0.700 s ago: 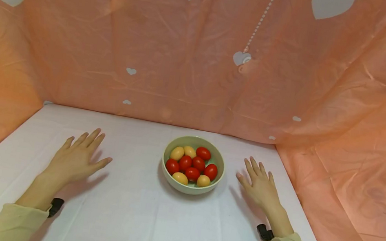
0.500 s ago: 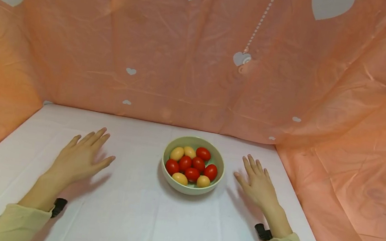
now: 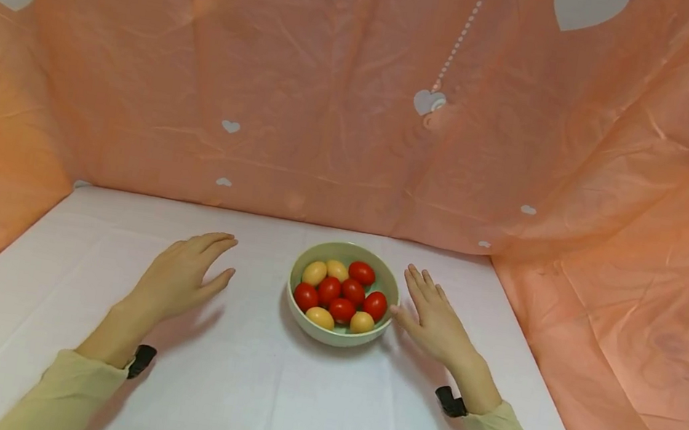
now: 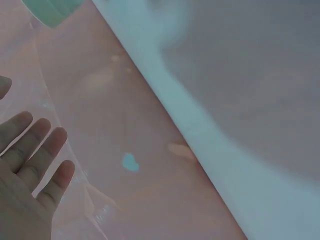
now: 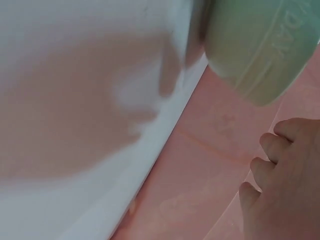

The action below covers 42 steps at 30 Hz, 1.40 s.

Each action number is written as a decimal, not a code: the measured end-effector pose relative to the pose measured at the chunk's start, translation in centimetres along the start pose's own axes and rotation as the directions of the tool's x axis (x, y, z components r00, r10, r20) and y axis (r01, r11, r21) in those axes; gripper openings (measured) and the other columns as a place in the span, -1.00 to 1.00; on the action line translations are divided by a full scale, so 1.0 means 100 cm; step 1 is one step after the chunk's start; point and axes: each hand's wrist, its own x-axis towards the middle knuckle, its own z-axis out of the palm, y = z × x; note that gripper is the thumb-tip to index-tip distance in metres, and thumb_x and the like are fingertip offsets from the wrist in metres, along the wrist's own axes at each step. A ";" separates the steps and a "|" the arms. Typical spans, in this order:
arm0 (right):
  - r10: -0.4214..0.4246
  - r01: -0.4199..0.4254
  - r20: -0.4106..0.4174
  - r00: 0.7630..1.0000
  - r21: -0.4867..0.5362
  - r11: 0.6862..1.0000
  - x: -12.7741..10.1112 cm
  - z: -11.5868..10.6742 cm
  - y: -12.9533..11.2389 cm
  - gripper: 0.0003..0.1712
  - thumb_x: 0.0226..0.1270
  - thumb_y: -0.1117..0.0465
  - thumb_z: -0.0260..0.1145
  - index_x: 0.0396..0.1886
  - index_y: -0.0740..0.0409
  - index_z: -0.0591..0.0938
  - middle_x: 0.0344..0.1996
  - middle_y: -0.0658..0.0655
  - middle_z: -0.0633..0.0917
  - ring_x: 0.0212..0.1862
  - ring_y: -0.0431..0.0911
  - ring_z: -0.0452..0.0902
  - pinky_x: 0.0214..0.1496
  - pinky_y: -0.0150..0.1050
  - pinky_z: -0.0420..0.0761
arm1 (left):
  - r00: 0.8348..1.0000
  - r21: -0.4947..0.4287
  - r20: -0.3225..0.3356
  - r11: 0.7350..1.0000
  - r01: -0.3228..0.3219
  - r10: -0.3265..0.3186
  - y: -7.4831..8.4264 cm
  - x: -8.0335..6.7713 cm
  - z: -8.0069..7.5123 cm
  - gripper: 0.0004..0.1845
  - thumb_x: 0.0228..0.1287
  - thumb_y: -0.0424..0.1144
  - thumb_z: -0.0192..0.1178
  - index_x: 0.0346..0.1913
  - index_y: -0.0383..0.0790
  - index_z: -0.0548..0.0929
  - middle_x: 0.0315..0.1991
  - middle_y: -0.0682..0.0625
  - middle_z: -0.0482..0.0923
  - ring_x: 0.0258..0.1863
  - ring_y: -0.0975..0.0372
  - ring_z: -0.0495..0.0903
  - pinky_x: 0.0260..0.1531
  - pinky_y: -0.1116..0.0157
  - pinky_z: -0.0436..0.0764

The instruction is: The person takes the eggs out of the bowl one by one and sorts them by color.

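Observation:
A pale green bowl (image 3: 336, 339) stands on the white-covered table and holds several red, egg-shaped items (image 3: 341, 310) and yellow ones (image 3: 320, 317) that look like small tomatoes or eggs. My right hand (image 3: 434, 327) hovers close beside the bowl's right rim, fingers extended; whether its thumb touches the rim I cannot tell. Left of the bowl and apart from it, my left hand (image 3: 179, 280) is held above the cloth with its fingers loosely bent and nothing in them. In the right wrist view, the bowl's side (image 5: 265, 50) shows raised lettering near my fingers.
A white cloth (image 3: 251, 408) covers the table. Behind it and along both sides hang orange-pink curtains (image 3: 330, 132) printed with pale hearts. Each wrist wears a black camera, such as the left one (image 3: 142, 361).
Both hands have moved inward: the left one to the right, the right one to the left, up to the bowl's rim. The bowl and its contents have stayed in place.

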 end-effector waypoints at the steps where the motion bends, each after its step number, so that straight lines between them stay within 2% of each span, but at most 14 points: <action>1: -0.005 0.005 0.008 1.000 0.008 1.000 0.001 0.001 -0.002 -0.05 0.55 -0.19 0.20 0.65 0.27 0.13 0.66 0.19 0.10 0.66 0.24 -0.10 0.62 0.25 -0.03 | 1.000 -0.005 -0.005 1.000 -0.012 0.012 0.002 0.003 0.003 -0.49 0.34 -0.18 0.33 0.28 -0.36 0.59 0.24 -0.25 0.59 0.18 -0.16 0.61 0.04 -0.21 0.58; 5: -0.017 0.016 0.044 0.999 0.023 1.000 0.006 0.005 -0.007 -0.02 0.54 -0.24 0.18 0.66 0.26 0.11 0.66 0.18 0.08 0.67 0.21 -0.12 0.63 0.22 -0.03 | 0.999 -0.042 0.001 0.998 -0.042 0.042 0.010 0.018 0.012 -0.51 0.34 -0.18 0.33 0.26 -0.33 0.60 0.21 -0.23 0.60 0.15 -0.14 0.62 0.02 -0.19 0.60; 12: -0.031 0.029 0.069 0.997 0.036 0.999 0.015 0.014 -0.010 0.00 0.55 -0.27 0.15 0.66 0.28 0.09 0.67 0.19 0.05 0.67 0.21 -0.14 0.63 0.21 -0.04 | 0.994 -0.102 0.069 0.992 -0.075 0.082 0.026 0.043 0.025 -0.52 0.39 -0.16 0.30 0.30 -0.28 0.60 0.22 -0.18 0.59 0.19 -0.08 0.60 0.10 -0.14 0.60; 19: -0.039 0.037 0.086 0.996 0.032 0.999 0.017 0.016 -0.010 0.01 0.54 -0.27 0.16 0.66 0.28 0.08 0.68 0.19 0.03 0.67 0.22 -0.14 0.62 0.22 -0.02 | 0.979 -0.139 0.112 0.979 -0.152 0.168 0.039 0.067 0.043 -0.56 0.40 -0.20 0.31 0.27 -0.29 0.62 0.16 -0.15 0.63 0.11 -0.04 0.65 0.10 -0.06 0.65; 24: -0.035 0.032 0.096 0.995 0.028 0.999 0.018 0.016 -0.010 0.00 0.56 -0.27 0.14 0.67 0.26 0.07 0.68 0.16 0.02 0.67 0.21 -0.15 0.63 0.19 -0.02 | 0.965 -0.148 0.178 0.975 -0.165 0.191 0.043 0.084 0.056 -0.57 0.40 -0.21 0.30 0.26 -0.29 0.63 0.15 -0.14 0.64 0.12 -0.03 0.65 0.16 -0.03 0.63; 30: -0.041 0.037 0.083 0.996 0.048 0.998 0.017 0.016 -0.011 -0.02 0.56 -0.23 0.17 0.66 0.29 0.08 0.67 0.19 0.03 0.66 0.24 -0.13 0.62 0.21 -0.01 | 0.926 -0.153 0.284 0.965 -0.213 0.249 0.048 0.106 0.073 -0.59 0.41 -0.21 0.31 0.24 -0.29 0.66 0.11 -0.12 0.65 0.07 0.01 0.65 0.14 0.03 0.64; 37: -0.037 0.031 0.083 0.996 0.064 0.997 0.016 0.018 -0.011 -0.02 0.57 -0.23 0.16 0.66 0.29 0.08 0.68 0.18 0.02 0.66 0.23 -0.14 0.62 0.21 -0.02 | 0.853 -0.118 0.450 0.965 -0.235 0.263 0.052 0.122 0.084 -0.60 0.38 -0.21 0.31 0.23 -0.23 0.67 0.09 -0.08 0.64 0.12 0.03 0.63 0.20 0.03 0.58; 42: -0.025 0.019 0.098 0.995 0.063 0.998 0.017 0.017 -0.011 -0.02 0.56 -0.25 0.15 0.66 0.26 0.07 0.68 0.15 0.00 0.67 0.20 -0.15 0.64 0.17 -0.04 | 0.808 -0.074 0.519 0.956 -0.283 0.279 0.056 0.130 0.084 -0.63 0.35 -0.17 0.34 0.17 -0.19 0.71 0.06 -0.08 0.66 0.08 0.02 0.64 0.12 0.02 0.60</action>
